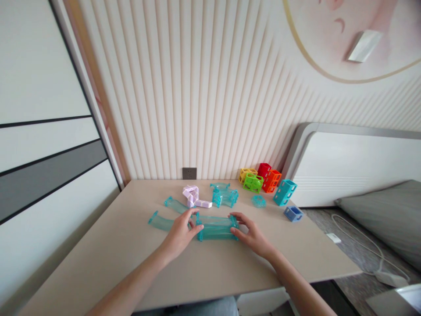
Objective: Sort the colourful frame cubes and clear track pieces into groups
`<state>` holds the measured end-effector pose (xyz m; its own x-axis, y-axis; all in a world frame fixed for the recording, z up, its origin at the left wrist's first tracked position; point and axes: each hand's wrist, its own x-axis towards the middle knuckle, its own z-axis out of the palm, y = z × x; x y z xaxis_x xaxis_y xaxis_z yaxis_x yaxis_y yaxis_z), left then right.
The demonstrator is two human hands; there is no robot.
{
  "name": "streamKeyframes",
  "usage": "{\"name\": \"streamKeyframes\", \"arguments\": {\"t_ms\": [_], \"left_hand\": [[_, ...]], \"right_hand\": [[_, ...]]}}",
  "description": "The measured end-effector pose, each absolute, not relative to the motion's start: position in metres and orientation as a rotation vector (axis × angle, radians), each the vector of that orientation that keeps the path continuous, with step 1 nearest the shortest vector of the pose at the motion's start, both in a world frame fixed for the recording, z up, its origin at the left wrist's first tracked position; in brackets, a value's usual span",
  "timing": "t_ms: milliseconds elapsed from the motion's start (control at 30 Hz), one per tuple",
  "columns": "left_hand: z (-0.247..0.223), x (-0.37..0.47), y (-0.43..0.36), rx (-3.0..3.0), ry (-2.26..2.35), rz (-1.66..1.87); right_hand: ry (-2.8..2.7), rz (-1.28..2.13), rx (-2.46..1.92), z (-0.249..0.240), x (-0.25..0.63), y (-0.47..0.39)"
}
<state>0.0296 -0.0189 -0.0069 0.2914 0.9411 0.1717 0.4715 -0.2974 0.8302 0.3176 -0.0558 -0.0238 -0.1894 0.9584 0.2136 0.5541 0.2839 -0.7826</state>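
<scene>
On the table lies a stack of translucent teal toy track pieces [215,229]. My left hand [182,230] grips its left end between thumb and fingers, and my right hand [251,232] has hold of the right end the same way. Left of the stack lie two curved teal track pieces, a nearer one [162,222] and a farther one [177,205]; their right ends are partly hidden behind my left hand. Just beyond the stack sit a lilac folded block puzzle [194,196] and a group of shorter teal track pieces [224,196].
At the back right stand yellow [245,174], green [252,182], red [264,170], orange [272,181] and cyan [284,192] open-frame blocks. A blue block [293,213] lies near the table's right edge, and a flat teal piece [258,201] lies left of it. The ribbed wall borders the back.
</scene>
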Motion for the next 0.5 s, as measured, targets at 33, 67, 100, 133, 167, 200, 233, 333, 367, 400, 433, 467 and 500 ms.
{"name": "streamKeyframes", "arguments": {"t_ms": [33,67,100,133,167,200,233,333,367,400,433,467,500], "left_hand": [[-0.007,0.03,-0.019,1.888,1.25,0.898],[-0.008,0.029,-0.019,1.881,1.234,0.896],[-0.009,0.029,-0.018,1.877,1.219,0.891],[-0.011,0.029,-0.018,1.875,1.207,0.878],[-0.013,0.029,-0.018,1.875,1.199,0.862],[-0.015,0.029,-0.017,1.879,1.192,0.848],[-0.017,0.029,-0.017,1.885,1.187,0.839],[-0.018,0.028,-0.017,1.903,1.172,0.853],[-0.017,0.028,-0.017,1.904,1.17,0.869],[-0.016,0.029,-0.018,1.903,1.174,0.879],[-0.015,0.029,-0.018,1.898,1.183,0.884],[-0.014,0.03,-0.018,1.896,1.193,0.882],[-0.013,0.03,-0.018,1.898,1.201,0.874]], "right_hand": [[-1.871,0.704,-1.379,-0.023,0.318,-0.056],[-1.894,0.672,-1.404,-0.022,0.319,-0.057],[-1.92,0.64,-1.431,-0.022,0.32,-0.057],[-1.949,0.614,-1.453,-0.021,0.321,-0.058],[-1.979,0.594,-1.466,-0.02,0.321,-0.059],[-2.006,0.582,-1.471,-0.019,0.322,-0.06],[-2.027,0.578,-1.468,-0.018,0.322,-0.061],[-2.034,0.58,-1.442,-0.014,0.323,-0.062],[-2.022,0.583,-1.424,-0.012,0.323,-0.062],[-2.005,0.588,-1.401,-0.011,0.323,-0.062],[-1.986,0.599,-1.374,-0.01,0.324,-0.062],[-1.969,0.618,-1.348,-0.009,0.325,-0.062],[-1.951,0.641,-1.327,-0.009,0.326,-0.061]]}}
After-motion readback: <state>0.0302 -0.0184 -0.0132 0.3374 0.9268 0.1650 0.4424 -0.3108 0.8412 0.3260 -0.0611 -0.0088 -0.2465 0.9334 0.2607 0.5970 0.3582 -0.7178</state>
